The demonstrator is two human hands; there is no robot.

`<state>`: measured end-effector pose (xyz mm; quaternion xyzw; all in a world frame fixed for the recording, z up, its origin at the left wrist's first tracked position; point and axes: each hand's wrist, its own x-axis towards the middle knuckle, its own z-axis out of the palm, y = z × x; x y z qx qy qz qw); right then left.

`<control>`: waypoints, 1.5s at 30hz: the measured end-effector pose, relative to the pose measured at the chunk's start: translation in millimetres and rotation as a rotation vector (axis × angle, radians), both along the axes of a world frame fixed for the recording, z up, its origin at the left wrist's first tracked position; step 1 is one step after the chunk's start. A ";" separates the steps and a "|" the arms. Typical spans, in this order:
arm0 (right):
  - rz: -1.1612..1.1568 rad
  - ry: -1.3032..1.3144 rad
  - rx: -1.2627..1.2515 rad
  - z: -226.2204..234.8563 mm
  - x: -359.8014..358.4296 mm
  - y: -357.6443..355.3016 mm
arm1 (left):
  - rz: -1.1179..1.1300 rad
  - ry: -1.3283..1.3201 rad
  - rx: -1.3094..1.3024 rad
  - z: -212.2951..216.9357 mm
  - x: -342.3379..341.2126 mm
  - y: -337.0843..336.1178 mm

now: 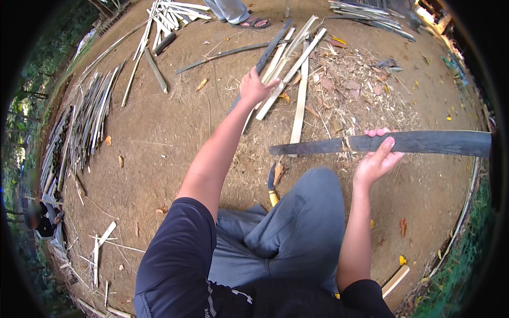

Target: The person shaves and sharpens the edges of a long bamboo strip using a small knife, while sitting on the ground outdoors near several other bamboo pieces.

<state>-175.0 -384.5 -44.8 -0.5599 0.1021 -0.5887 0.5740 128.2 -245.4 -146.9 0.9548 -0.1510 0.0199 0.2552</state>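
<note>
My right hand [377, 159] is closed round a long, dark bamboo slat [440, 142], held level above the ground on the right, with a pale nick near its middle. Reaching forward, my left hand [257, 89] rests over a narrow dark bamboo strip [273, 45] on the ground. Its thumb sticks out to the right, apart from the fingers, which lie at the strip. Beside that hand are several pale split bamboo strips [299, 106]. A knife [272, 185] with a dark blade and yellow handle lies by my bent knee.
Bundled thin strips [90, 114] lie at the left, a pile of pale strips [172, 16] at the far left, and another stack [371, 18] at the far right. Shavings and dry leaves [352, 85] cover the ground ahead. Another person's sandalled foot [253, 23] stands at the far edge.
</note>
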 end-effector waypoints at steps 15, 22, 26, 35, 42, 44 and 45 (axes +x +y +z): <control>0.356 0.011 -0.135 46.1 109.7 72.9 | 0.087 0.097 -0.434 25.4 -107.5 321.1; 0.673 0.149 -0.401 93.9 166.2 246.0 | 0.196 -0.187 -0.644 173.7 -150.6 400.1; 0.694 0.121 -0.478 70.5 167.4 337.1 | 0.163 -0.334 -0.725 233.5 -158.5 408.8; 0.836 0.295 -0.730 73.8 128.7 408.3 | -0.176 -0.521 -0.732 267.9 -155.9 396.3; 0.889 0.664 -0.291 -49.5 142.7 244.9 | -0.010 -0.470 -1.208 256.9 -151.0 372.7; 0.674 1.287 -0.478 -94.6 109.8 190.0 | 0.033 -0.543 -1.279 246.8 -154.9 386.2; 0.487 1.498 -0.591 -152.2 100.7 131.7 | -0.009 -0.553 -1.368 251.1 -147.0 364.9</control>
